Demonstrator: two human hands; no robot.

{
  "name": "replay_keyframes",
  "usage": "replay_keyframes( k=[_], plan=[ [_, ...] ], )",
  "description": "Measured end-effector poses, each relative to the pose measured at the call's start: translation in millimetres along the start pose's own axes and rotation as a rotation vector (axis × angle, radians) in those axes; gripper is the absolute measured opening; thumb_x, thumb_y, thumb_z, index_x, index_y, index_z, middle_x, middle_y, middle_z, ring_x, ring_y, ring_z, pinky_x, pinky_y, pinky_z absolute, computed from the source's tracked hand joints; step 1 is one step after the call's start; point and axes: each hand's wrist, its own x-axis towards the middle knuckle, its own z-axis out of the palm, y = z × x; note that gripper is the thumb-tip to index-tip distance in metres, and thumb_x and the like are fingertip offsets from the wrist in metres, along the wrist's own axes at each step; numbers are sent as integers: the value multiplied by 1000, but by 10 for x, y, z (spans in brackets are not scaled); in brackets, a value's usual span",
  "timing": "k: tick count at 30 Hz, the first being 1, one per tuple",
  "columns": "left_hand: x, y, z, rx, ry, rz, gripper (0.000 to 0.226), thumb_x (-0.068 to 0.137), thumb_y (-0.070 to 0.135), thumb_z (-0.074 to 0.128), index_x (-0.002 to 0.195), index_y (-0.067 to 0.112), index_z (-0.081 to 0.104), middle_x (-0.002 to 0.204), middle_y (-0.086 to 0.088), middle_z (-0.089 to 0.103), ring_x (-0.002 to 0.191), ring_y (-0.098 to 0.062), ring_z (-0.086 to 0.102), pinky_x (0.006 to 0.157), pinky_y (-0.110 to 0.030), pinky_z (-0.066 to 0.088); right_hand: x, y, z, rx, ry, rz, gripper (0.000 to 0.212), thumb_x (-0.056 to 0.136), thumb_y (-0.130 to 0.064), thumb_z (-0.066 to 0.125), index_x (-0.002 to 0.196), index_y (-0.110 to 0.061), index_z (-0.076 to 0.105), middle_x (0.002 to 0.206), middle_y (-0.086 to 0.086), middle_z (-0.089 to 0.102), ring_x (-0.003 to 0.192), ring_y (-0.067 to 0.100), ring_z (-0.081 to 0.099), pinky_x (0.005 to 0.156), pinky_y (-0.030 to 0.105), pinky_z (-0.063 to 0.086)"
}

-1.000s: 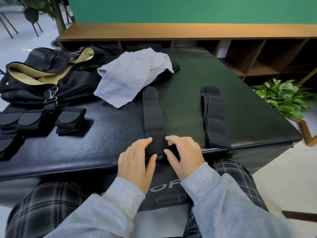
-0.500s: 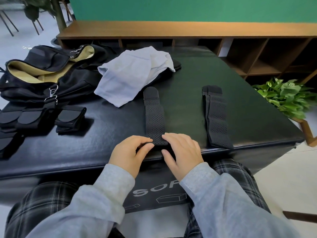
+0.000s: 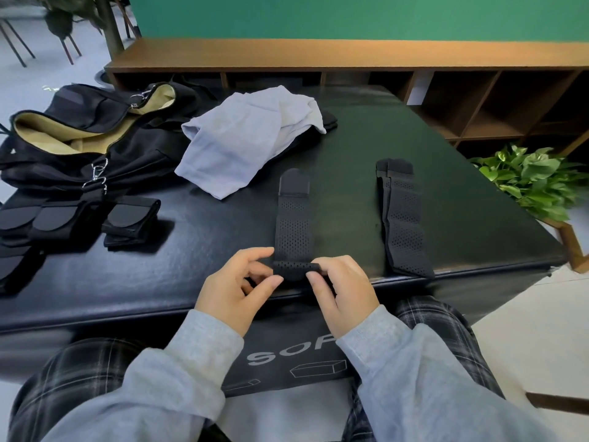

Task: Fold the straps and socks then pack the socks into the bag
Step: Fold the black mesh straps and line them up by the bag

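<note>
Strap [image 3: 292, 228] lay lengthwise on the black table [image 3: 414, 199], its near end rolled up at the table's front edge, where my left hand [image 3: 237, 290] and right hand [image 3: 342, 290] each pinched it. On the table's right side lay a second strap [image 3: 403, 218]; at its far left sat the open bag [image 3: 86, 145], with a grey cloth [image 3: 242, 145] beside it. Behind the table stood a wooden shelf [image 3: 350, 55] under a green wall [image 3: 350, 14].
</note>
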Motion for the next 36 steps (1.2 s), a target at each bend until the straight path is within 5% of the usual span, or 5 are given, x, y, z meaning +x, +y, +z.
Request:
replay_keyframes(
  k=[7, 16, 29, 32, 36],
  plan=[
    [20, -43, 45, -86, 46, -52, 31, 79, 13, 71, 78, 28, 44, 69, 13, 66, 61, -4, 52, 63, -16, 43, -22, 14, 63, 150, 69, 106, 31, 82, -29, 62, 105, -36, 42, 86, -23, 51, 86, -4, 50, 82, 4, 34],
    [86, -50, 63, 84, -2, -13, 32, 82, 13, 66, 85, 42, 53, 77, 10, 59, 57, -7, 45, 63, -21, 43, 30, 59, 120, -176, 116, -64, 29, 82, -19, 50, 107, -16, 61, 96, -3, 62, 91, 19, 53, 73, 36, 53],
    [281, 87, -17, 434, -216, 35, 56, 81, 33, 68, 132, 31, 45, 132, 25, 36, 70, -3, 50, 74, -12, 39, 96, -48, 177, -297, -27, -12, 40, 71, -34, 38, 104, -19, 57, 119, -8, 63, 115, 12, 54, 81, 33, 37],
    [285, 84, -1, 423, -208, 52, 53, 83, 30, 66, 132, 33, 45, 118, 23, 49, 95, 3, 53, 84, -13, 40, 96, -51, 150, -300, -24, -15, 49, 71, -35, 40, 114, -22, 57, 109, -12, 62, 106, 9, 45, 82, 30, 35],
    [264, -17, -34, 115, -186, -7, 44, 82, 20, 69, 112, 46, 49, 89, 25, 64, 54, -2, 44, 66, -14, 42, 59, -25, 123, -276, 10, -58, 29, 79, -36, 44, 100, -27, 61, 104, -14, 61, 101, 8, 46, 80, 28, 35]
  ],
)
